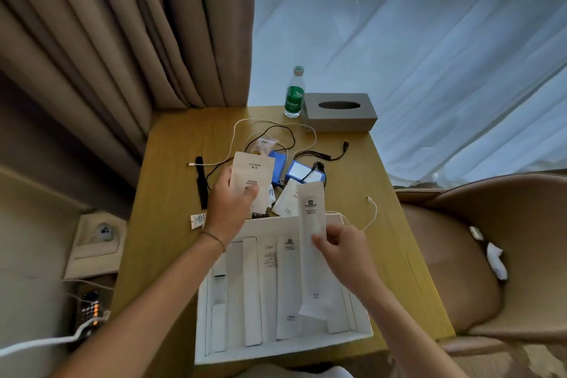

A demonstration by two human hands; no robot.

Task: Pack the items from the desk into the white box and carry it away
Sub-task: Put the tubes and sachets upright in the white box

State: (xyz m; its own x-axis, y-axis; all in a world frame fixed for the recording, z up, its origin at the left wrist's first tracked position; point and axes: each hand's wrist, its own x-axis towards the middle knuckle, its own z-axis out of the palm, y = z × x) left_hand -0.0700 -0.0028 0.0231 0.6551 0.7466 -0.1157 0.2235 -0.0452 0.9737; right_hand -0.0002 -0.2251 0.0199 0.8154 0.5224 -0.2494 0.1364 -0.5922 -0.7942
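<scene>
The white box [362,335] sits open at the desk's near edge, with several long white packets lying in its slots. My left hand [228,209] grips a wide beige paper pouch [253,176] held above the box's far edge. Over the right side of the box, my right hand [345,252] pinches a long narrow white packet [311,224]. Behind the box lie two blue packs [297,172], another white sachet [287,201], a small tube [198,221], a black comb [201,182] and tangled black and white cables [277,129].
A green-labelled water bottle [294,95] and a grey tissue box [339,112] stand at the wooden desk's [171,193] far edge. Curtains hang behind. A tan armchair [491,239] is at right. A phone [90,310] on a cable lies low at left.
</scene>
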